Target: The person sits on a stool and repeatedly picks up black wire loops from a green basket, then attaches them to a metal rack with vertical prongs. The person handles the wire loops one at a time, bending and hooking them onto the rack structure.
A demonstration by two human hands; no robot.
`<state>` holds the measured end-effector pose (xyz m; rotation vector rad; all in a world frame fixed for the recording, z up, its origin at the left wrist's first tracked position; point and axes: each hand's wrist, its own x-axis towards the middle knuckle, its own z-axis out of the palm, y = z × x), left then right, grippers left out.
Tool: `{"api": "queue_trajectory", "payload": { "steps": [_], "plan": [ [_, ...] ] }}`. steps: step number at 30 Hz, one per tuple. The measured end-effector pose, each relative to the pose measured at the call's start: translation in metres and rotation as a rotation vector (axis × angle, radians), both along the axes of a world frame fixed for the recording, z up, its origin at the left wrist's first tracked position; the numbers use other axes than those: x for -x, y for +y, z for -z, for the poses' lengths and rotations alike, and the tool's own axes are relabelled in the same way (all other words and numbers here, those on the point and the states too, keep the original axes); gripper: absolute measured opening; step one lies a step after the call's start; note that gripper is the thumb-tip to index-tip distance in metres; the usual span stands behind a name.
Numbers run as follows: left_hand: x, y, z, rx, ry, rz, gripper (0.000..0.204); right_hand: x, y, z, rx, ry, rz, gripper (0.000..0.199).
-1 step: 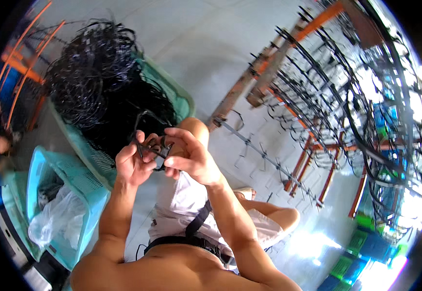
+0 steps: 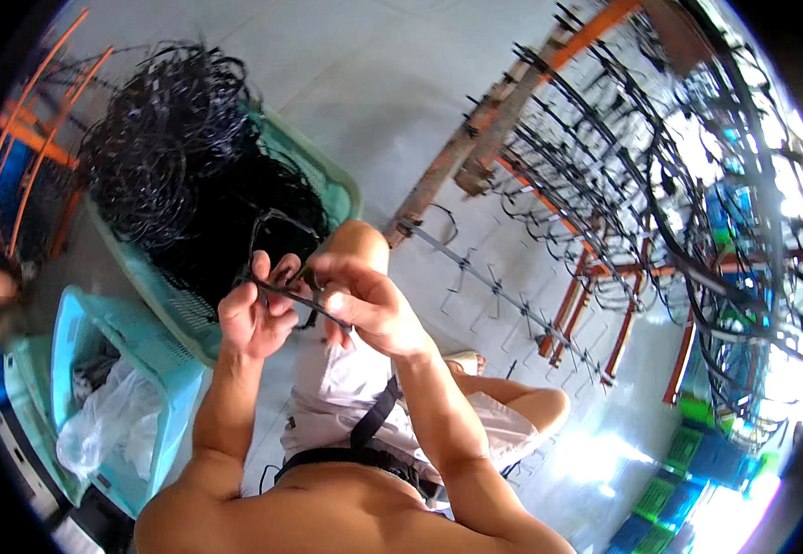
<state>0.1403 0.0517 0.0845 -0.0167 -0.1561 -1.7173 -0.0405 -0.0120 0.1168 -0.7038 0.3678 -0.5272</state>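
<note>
In front of my raised knee, both hands hold a thin, bent black strip (image 2: 281,219) with a glossy look. Its loop rises above my left fingers, and a straight section runs slanting down to my right thumb. My left hand (image 2: 258,309) is closed, pinching the strip between thumb and fingers. From the other side my right hand (image 2: 364,300) grips it, thumb pressed on top, its fingertips a little blurred. The exact kind of the strip cannot be made out. Just beyond my hands stands a green basket (image 2: 335,175) heaped with tangled black strips (image 2: 166,138).
A turquoise crate (image 2: 69,351) with a clear plastic bag (image 2: 110,420) lies to the left. Orange racks (image 2: 595,28) hung with curved black pieces fill the right, and a metal rod with wire hooks (image 2: 503,294) reaches toward me. Blue and green crates (image 2: 664,499) stand lower right.
My right fingers have shifted on the strip, and its straight end now pokes out below my right thumb. The view has moved slightly; my left hand still grips.
</note>
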Motion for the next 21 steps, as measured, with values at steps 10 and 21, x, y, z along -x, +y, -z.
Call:
{"api": "queue_trajectory", "payload": {
  "steps": [10, 21],
  "plan": [
    [0.059, -0.019, -0.043, -0.031, -0.455, 0.095, 0.029, 0.144, 0.051, -0.054, -0.245, -0.735, 0.563, 0.026],
    [0.143, -0.050, 0.014, 0.215, -1.889, -0.242, 0.023, 0.094, -0.066, 0.058, -0.237, 0.172, 0.870, 0.009]
  ]
}}
